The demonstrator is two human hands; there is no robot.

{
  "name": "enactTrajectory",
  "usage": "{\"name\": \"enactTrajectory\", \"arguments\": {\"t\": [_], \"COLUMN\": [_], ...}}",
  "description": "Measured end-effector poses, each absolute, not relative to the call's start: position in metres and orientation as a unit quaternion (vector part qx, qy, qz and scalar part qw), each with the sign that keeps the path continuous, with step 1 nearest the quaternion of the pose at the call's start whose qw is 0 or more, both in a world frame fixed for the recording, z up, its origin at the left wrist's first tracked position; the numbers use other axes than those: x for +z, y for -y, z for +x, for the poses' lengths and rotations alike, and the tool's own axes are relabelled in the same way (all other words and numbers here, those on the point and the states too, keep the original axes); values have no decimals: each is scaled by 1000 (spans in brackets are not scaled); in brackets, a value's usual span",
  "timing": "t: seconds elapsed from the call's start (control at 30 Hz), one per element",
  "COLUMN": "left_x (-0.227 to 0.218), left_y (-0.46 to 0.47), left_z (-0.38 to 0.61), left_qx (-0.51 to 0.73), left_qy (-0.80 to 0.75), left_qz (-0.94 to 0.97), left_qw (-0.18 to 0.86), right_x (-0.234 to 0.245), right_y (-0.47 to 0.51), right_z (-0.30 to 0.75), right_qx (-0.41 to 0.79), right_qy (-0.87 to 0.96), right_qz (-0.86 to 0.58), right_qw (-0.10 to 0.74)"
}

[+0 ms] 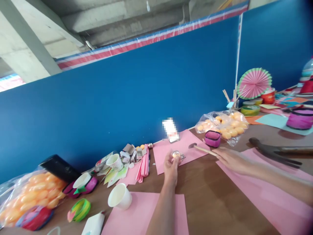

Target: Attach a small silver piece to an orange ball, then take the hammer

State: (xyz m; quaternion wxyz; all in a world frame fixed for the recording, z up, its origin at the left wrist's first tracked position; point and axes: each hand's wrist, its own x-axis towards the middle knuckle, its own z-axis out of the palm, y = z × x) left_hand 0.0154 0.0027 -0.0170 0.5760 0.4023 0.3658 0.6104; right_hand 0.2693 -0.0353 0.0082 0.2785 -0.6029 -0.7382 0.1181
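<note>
My left hand [171, 166] is closed, with a small shiny round metallic thing [176, 154] at its fingertips, over the back pink sheet [161, 160]. Its exact kind is too small to make out. My right hand [227, 159] grips the thin wooden handle of a small hammer [204, 149]. The hammer's dark head points left, a short way from my left fingers and apart from them. Just behind my right hand stands a small magenta fabric container [212, 139] with dark edging.
A larger dark-headed tool [274, 151] lies at right beside another pink sheet [266, 186]. Bagged orange balls [227, 124] sit behind it; more [36, 192] lie left. A white cup [119, 196] stands in front. A phone [171, 130] leans against the blue partition [122, 98].
</note>
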Motion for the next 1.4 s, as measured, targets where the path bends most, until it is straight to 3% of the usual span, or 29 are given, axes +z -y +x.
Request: {"name": "enactTrajectory", "arguments": {"t": [0.17,0.3,0.4,0.77,0.93,1.1,1.23,1.4], "left_x": [-19,-19,-19,-19,-18,-16,-14,-15], "left_y": [-4,-5,-4,-6,-5,-5,-4,-4], "left_z": [16,17,17,16,16,15,14,15], "left_qx": [608,604,604,619,619,616,615,616], "left_qy": [-369,-362,-355,-343,-343,-345,-342,-341], "left_qz": [407,417,426,371,362,361,362,363], "left_qw": [574,574,573,602,606,610,611,610], "right_x": [25,29,33,45,44,42,38,36], "right_y": [68,88,89,78,76,78,76,71], "right_z": [233,207,197,188,186,183,184,189], "right_qx": [361,294,247,295,325,354,354,420], "right_qy": [671,684,719,711,678,688,661,649], "right_qz": [-579,-560,-538,-550,-552,-549,-554,-548], "right_qw": [289,362,365,324,361,317,361,318]}}
